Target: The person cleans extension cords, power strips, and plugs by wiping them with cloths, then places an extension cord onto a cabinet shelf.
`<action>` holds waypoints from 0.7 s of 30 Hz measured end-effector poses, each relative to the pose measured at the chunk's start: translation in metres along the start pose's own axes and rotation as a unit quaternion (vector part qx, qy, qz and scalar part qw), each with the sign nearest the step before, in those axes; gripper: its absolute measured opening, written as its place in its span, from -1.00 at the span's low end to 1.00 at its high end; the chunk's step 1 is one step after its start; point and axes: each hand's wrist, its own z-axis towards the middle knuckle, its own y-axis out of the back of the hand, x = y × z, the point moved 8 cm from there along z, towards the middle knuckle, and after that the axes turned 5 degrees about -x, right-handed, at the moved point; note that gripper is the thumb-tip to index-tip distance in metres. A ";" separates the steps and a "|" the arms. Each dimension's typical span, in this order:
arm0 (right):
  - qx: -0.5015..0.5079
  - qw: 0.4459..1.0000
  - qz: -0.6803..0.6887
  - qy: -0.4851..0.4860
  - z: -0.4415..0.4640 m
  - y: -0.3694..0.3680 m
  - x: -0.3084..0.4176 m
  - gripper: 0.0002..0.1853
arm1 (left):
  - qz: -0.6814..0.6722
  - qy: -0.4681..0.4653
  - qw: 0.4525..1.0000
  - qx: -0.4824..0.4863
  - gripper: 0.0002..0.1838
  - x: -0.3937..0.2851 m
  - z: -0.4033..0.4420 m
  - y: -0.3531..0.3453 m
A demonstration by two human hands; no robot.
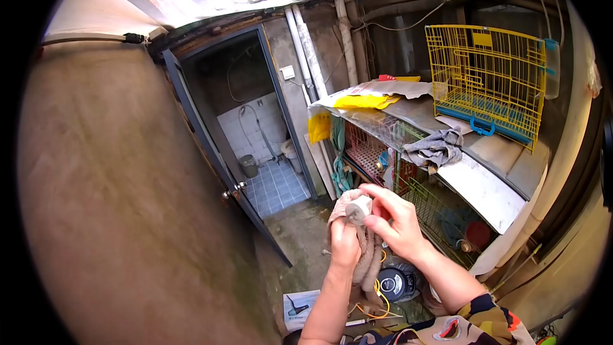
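Observation:
My left hand (345,243) is closed round a beige-pink cloth (369,268), which hangs down between my forearms. Just above that hand is a small whitish cylindrical piece (359,209) with a darker mark on its end; its exact kind is unclear. My right hand (397,220) grips this piece from the right with thumb and fingers. Part of the cloth bunches up behind the piece, and whether my left fingers also hold it is hidden.
A yellow wire cage (485,80) and a grey rag (435,149) sit on a shelf above green wire cages (429,214). Below are a round black device (394,283), a yellow cord (383,310) and a printed box (300,306). An open door (211,153) stands left.

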 end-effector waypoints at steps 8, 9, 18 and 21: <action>0.022 0.987 -0.148 0.060 0.016 -0.014 0.009 -0.56 | 0.167 -0.129 0.977 -0.011 -0.77 -0.027 -0.003 -0.009; 0.008 0.987 -0.145 0.067 0.020 -0.012 0.009 -0.57 | 0.162 -0.135 0.978 -0.004 -0.78 -0.028 -0.002 -0.007; 0.176 0.974 -0.024 0.138 0.038 -0.029 0.025 -0.53 | -0.033 0.038 0.997 0.064 -0.58 -0.004 0.003 0.006; 0.166 0.968 -0.024 0.185 0.040 -0.028 0.030 -0.55 | -0.020 0.035 0.994 0.103 -0.62 -0.013 0.010 -0.001</action>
